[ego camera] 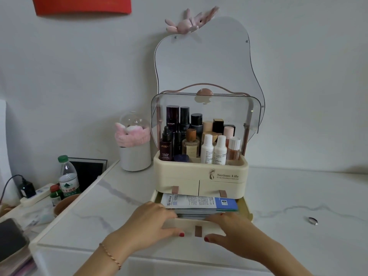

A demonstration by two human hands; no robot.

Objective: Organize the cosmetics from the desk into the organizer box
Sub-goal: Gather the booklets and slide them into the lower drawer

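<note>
Gripping the open drawer (pixel 187 224) front, left hand (pixel 151 222) and right hand (pixel 231 230).

the cream organizer box (pixel 201 176) says "serious life" on its front, over a smaller line too tiny to read. inside it, a dark dropper bottle (pixel 165 146) reads "l'oreal" and "youth code", and the tall dark bottle (pixel 172 118) behind reads "revitalift" (the water bottle's label stays illegible from here).

A home dressing corner: beyond the hands a wavy wall mirror (pixel 209 56) hangs over a white marble-look vanity top (pixel 111 198), left of them a water bottle (pixel 68 179).
</note>
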